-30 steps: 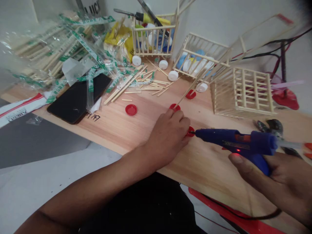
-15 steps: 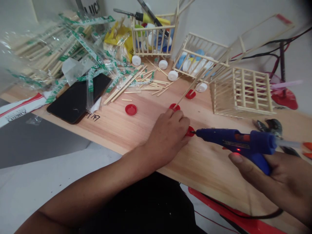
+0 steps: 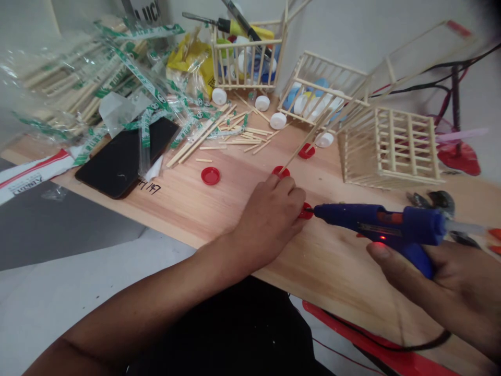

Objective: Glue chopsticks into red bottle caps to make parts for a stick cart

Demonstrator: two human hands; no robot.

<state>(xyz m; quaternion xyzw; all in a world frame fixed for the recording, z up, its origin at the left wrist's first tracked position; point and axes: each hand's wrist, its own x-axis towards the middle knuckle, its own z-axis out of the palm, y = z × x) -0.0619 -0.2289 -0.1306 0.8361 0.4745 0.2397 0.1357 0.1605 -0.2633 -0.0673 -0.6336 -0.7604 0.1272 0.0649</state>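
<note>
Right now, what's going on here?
A person is working at a wooden board with bare hands. The right hand holds a blue hot glue gun, its nozzle right at a red bottle cap that the left hand's fingertips touch. A thin wooden stick rises from those fingers. Nearby stand small stick-built cages, with loose sticks and a black phone farther left.

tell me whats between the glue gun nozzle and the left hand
In the head view, a red plastic bottle cap lies between the hot glue gun's nozzle and the left hand's fingers, with the fingers against the cap's edge.
</note>
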